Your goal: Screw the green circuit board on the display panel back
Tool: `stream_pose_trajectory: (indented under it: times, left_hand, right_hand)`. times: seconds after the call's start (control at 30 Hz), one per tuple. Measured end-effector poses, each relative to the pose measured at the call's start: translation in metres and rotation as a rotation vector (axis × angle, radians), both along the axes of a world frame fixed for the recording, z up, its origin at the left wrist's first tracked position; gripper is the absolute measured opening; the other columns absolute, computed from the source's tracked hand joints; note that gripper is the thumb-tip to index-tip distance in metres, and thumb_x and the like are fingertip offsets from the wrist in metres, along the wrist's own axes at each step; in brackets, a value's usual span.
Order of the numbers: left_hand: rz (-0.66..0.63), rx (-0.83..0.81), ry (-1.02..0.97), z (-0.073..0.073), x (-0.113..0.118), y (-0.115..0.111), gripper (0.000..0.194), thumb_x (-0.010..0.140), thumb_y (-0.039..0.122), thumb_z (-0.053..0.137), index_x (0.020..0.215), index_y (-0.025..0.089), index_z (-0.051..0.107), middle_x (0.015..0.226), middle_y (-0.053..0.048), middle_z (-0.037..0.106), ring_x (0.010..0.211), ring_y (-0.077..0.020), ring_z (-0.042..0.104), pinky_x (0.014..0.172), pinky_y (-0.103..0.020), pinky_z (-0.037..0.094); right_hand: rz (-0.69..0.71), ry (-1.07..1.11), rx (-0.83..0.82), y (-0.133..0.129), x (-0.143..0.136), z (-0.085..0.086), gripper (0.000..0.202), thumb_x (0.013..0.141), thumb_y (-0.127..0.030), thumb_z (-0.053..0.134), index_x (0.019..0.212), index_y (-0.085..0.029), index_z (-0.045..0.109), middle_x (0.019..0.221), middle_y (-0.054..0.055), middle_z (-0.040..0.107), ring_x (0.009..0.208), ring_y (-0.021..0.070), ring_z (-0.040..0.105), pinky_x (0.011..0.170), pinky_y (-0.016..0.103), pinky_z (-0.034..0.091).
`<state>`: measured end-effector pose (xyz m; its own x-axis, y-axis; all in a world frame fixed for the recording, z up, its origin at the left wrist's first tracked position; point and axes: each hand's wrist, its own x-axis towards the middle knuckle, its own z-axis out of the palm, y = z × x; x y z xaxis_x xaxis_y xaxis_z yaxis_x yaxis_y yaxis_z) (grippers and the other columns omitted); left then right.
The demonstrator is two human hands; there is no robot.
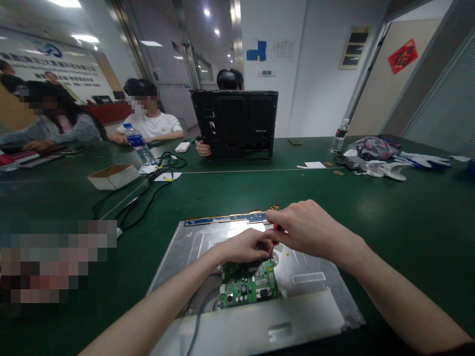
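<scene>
A screwdriver [276, 228] with an orange-and-black handle stands roughly upright in my right hand [302, 228], its fingers closed around the top. My left hand [250, 245] is beside its lower end, at the back edge of a green circuit board [248, 284]. The left fingers are pinched together; what they hold, if anything, is hidden. The board lies on the silver metal back of a display panel [308, 259], which is flat on the table. A narrow blue board strip [222, 219] runs along the panel's far edge. A grey cable [198, 321] crosses the panel's near left side.
Across the green table [389, 222], a person's hand grips an upright black monitor back [237, 123]. An open box [113, 176], a water bottle [139, 143] and black cables [148, 185] lie left. Gloves [384, 169] and another bottle [339, 136] are at right. Other people sit at left.
</scene>
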<state>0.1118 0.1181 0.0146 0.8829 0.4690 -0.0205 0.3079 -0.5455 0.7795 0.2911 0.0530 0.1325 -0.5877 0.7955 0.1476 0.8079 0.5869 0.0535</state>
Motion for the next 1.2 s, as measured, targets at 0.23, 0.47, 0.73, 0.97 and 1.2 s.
stream_pose_trajectory:
  times: [0.23, 0.47, 0.73, 0.97, 1.2]
  left_hand:
    - [0.015, 0.081, 0.015, -0.0062, -0.0003, 0.0028, 0.005, 0.077, 0.013, 0.058, 0.078, 0.014, 0.064, 0.07, 0.001, 0.061, 0.068, -0.0148, 0.057, 0.062, -0.02, 0.041]
    - [0.006, 0.079, 0.027, -0.0021, 0.0, 0.0016, 0.005, 0.077, 0.015, 0.059, 0.073, 0.015, 0.062, 0.064, 0.003, 0.056, 0.064, -0.0131, 0.053, 0.057, -0.019, 0.037]
    - [0.026, 0.042, 0.009, -0.0037, 0.0004, 0.0006, 0.008, 0.078, 0.015, 0.061, 0.084, 0.015, 0.066, 0.08, -0.001, 0.067, 0.076, -0.0167, 0.06, 0.068, -0.022, 0.044]
    - [0.016, 0.062, 0.021, -0.0014, 0.0012, 0.0006, 0.008, 0.078, 0.016, 0.06, 0.071, 0.015, 0.062, 0.064, 0.003, 0.057, 0.064, -0.0128, 0.054, 0.059, -0.02, 0.039]
    - [0.017, 0.033, -0.017, -0.0012, 0.0008, 0.0, 0.003, 0.076, 0.013, 0.06, 0.076, 0.015, 0.062, 0.071, 0.002, 0.061, 0.069, -0.0143, 0.057, 0.063, -0.02, 0.042]
  right_hand:
    - [0.085, 0.056, -0.068, -0.0056, -0.0006, 0.004, 0.009, 0.084, -0.024, 0.052, 0.09, -0.018, 0.053, 0.076, 0.002, 0.066, 0.058, 0.0121, 0.052, 0.05, 0.026, 0.02]
    - [0.082, 0.071, -0.082, -0.0043, 0.0008, 0.0038, 0.022, 0.088, -0.042, 0.055, 0.086, -0.02, 0.056, 0.074, 0.001, 0.067, 0.061, 0.0138, 0.056, 0.051, 0.026, 0.021]
    - [0.04, 0.03, -0.04, -0.003, -0.0016, 0.0023, 0.013, 0.089, -0.028, 0.05, 0.083, -0.019, 0.057, 0.07, 0.001, 0.065, 0.056, 0.0114, 0.051, 0.05, 0.027, 0.017]
    - [0.072, 0.086, -0.063, -0.0061, 0.0006, 0.0038, 0.009, 0.085, -0.027, 0.053, 0.087, -0.019, 0.053, 0.076, 0.001, 0.065, 0.059, 0.0122, 0.051, 0.05, 0.026, 0.02]
    - [0.04, 0.044, -0.043, -0.0019, -0.0006, 0.0016, 0.023, 0.089, -0.043, 0.054, 0.086, -0.021, 0.058, 0.071, 0.0, 0.067, 0.059, 0.0138, 0.055, 0.05, 0.026, 0.019]
